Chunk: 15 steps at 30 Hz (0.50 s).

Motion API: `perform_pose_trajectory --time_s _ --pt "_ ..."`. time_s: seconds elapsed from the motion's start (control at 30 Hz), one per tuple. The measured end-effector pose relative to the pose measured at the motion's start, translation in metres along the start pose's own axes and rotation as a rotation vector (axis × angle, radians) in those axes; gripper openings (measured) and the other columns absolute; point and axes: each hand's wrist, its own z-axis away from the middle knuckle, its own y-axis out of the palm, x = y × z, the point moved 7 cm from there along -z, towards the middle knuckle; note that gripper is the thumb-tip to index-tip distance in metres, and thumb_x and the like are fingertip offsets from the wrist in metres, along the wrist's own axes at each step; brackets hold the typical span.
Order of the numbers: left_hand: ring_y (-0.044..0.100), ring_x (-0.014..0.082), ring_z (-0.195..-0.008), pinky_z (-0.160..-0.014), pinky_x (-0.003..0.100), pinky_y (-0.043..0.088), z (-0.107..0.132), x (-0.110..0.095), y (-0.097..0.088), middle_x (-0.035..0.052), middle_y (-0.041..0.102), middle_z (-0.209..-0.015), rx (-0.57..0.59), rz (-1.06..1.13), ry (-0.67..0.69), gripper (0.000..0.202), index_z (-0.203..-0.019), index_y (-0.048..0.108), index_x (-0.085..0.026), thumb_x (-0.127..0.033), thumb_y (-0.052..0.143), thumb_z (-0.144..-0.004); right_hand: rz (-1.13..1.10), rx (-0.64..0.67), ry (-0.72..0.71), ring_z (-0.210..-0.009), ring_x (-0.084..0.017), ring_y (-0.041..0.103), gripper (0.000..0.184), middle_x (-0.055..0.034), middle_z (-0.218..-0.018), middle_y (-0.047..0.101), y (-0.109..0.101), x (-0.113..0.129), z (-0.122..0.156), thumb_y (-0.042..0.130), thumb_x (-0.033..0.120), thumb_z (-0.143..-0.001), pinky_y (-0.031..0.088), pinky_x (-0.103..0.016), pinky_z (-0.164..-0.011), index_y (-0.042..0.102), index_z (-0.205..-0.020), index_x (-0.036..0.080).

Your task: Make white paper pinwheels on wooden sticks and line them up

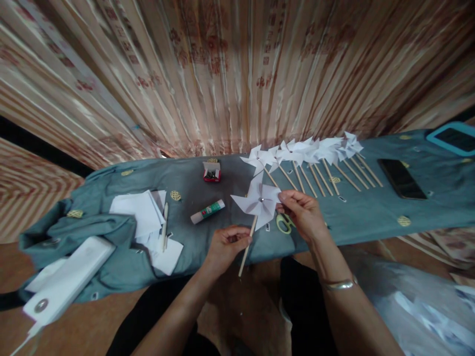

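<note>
A white paper pinwheel (264, 203) with a pin at its centre is held up in front of me. My left hand (230, 243) pinches its wooden stick (243, 259) a little below the paper blades. At the pinwheel's right side, the thumb and fingers of my right hand (302, 211) are closed on the tip of one blade. Just behind that hand lie yellow-green scissors (284, 223), partly covered by it. A row of finished-looking pinwheels (326, 149) with wooden sticks lies along the back of the cloth.
A green cloth (371, 217) covers the narrow table. On it are a glue stick (208, 211), a small red box of pins (212, 172), white paper sheets (135, 210), a pen (164, 226) and a black phone (401, 179). A white power strip (70, 279) rests at the left edge; a blue-framed device (453, 138) lies far right.
</note>
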Motion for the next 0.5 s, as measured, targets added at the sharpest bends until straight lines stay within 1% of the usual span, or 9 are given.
perform_pose_trajectory --time_s 0.17,0.27,0.37,0.5 --pt "0.048 0.0094 -0.056 -0.054 0.022 0.036 -0.001 0.000 -0.001 0.0002 0.062 -0.059 -0.006 0.026 -0.002 0.016 -0.067 0.076 -0.016 -0.028 0.078 -0.056 -0.020 0.009 0.039 -0.048 -0.006 0.061 0.034 0.0040 -0.055 0.067 -0.001 -0.001 0.003 0.090 0.041 -0.047 0.050 -0.012 -0.049 0.071 -0.065 0.019" --pt "0.048 0.0091 -0.055 -0.054 0.021 0.036 -0.002 0.001 -0.001 0.0001 0.063 -0.058 -0.010 0.019 -0.004 0.016 -0.067 0.076 -0.016 -0.027 0.078 -0.056 -0.043 0.101 0.075 -0.055 -0.008 0.065 0.036 0.0020 -0.065 0.071 0.006 -0.002 0.005 0.089 0.042 -0.051 0.054 -0.015 -0.056 0.072 -0.074 0.020" --pt "0.049 0.0095 -0.056 -0.055 0.022 0.038 -0.002 0.003 -0.001 0.0006 0.064 -0.060 -0.014 0.026 -0.011 0.018 -0.068 0.076 -0.016 -0.028 0.078 -0.055 -0.050 0.207 0.097 -0.062 -0.010 0.067 0.040 0.0004 -0.075 0.074 0.015 -0.003 0.008 0.089 0.036 -0.053 0.057 -0.018 -0.060 0.072 -0.087 0.021" --pt "0.049 0.0092 -0.055 -0.054 0.022 0.038 -0.003 0.003 -0.001 0.0001 0.063 -0.058 -0.024 0.049 -0.013 0.019 -0.067 0.076 -0.016 -0.029 0.080 -0.054 -0.049 0.251 0.090 -0.058 -0.009 0.065 0.038 0.0023 -0.071 0.073 0.021 -0.006 0.010 0.087 0.029 -0.057 0.055 -0.017 -0.056 0.072 -0.091 0.022"
